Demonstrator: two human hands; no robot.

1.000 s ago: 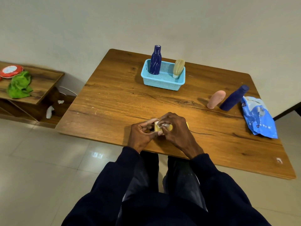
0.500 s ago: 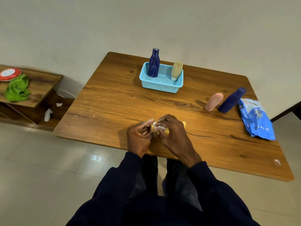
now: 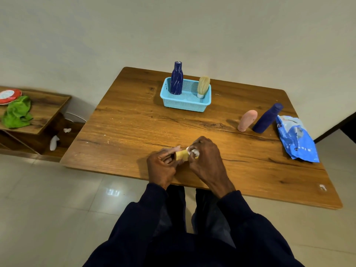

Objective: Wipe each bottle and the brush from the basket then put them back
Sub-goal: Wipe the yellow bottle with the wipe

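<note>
Near the table's front edge my left hand (image 3: 162,166) grips one end of a small yellow bottle (image 3: 182,154) lying sideways. My right hand (image 3: 207,160) is curled over the bottle's other end and pinches a white wipe (image 3: 193,151) against it; most of the bottle is hidden. At the back of the table a light blue basket (image 3: 185,105) holds an upright dark blue bottle (image 3: 176,79) and a pale-bristled brush (image 3: 203,86). A pink bottle (image 3: 247,120) and a plain navy bottle (image 3: 267,118) stand on the table at the right.
A blue wipes packet (image 3: 296,138) lies at the table's right edge beside the navy bottle. A low wooden shelf (image 3: 44,110) at the left carries a green cloth (image 3: 18,112) and a red-rimmed plate (image 3: 9,95). The wooden table (image 3: 125,128) stands against a wall.
My right hand has slid the wipe along the yellow bottle, so more yellow shows beside my left fingers. The view has tilted slightly; the objects on the table stay put.
</note>
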